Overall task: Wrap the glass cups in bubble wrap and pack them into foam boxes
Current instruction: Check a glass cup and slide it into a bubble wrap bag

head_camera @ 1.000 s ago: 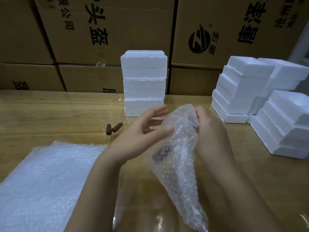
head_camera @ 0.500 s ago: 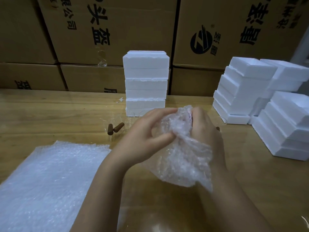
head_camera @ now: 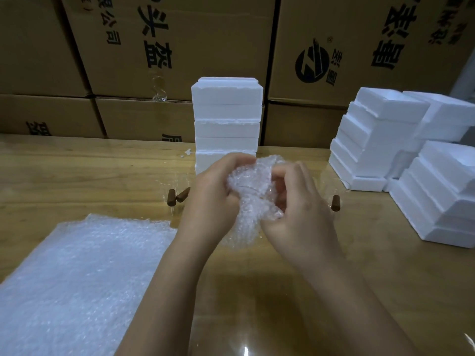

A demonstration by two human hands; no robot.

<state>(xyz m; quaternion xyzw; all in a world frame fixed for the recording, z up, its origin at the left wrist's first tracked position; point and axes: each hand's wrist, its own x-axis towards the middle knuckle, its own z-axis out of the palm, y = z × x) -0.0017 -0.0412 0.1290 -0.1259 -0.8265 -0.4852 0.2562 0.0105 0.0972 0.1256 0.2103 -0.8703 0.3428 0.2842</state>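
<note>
- Bubble wrap, clear and crumpled, forms the bundle (head_camera: 250, 194) I hold just above the middle of the wooden table (head_camera: 77, 173). The glass cup inside is too well hidden for me to make out.
- My left hand (head_camera: 213, 199) is curled round the bundle's left side, with the fingers bent over its top.
- My right hand (head_camera: 300, 214) grips the right side, the fingers and thumb curled into the wrap.
- A flat pile of bubble wrap sheets (head_camera: 77, 278) lies on the table at the near left, beside my left forearm.
- A tall stack of white foam boxes (head_camera: 227, 116) stands at the far edge of the table, straight behind my hands.
- More foam boxes sit in stepped stacks (head_camera: 377, 140) on the right, well apart from the bundle.
- Two small brown stoppers (head_camera: 177, 196) lie close together just left of my left hand, and a third stopper (head_camera: 335, 202) stands just right of my right hand.
- Cardboard cartons (head_camera: 205, 34) with black print are piled up behind the table.
</note>
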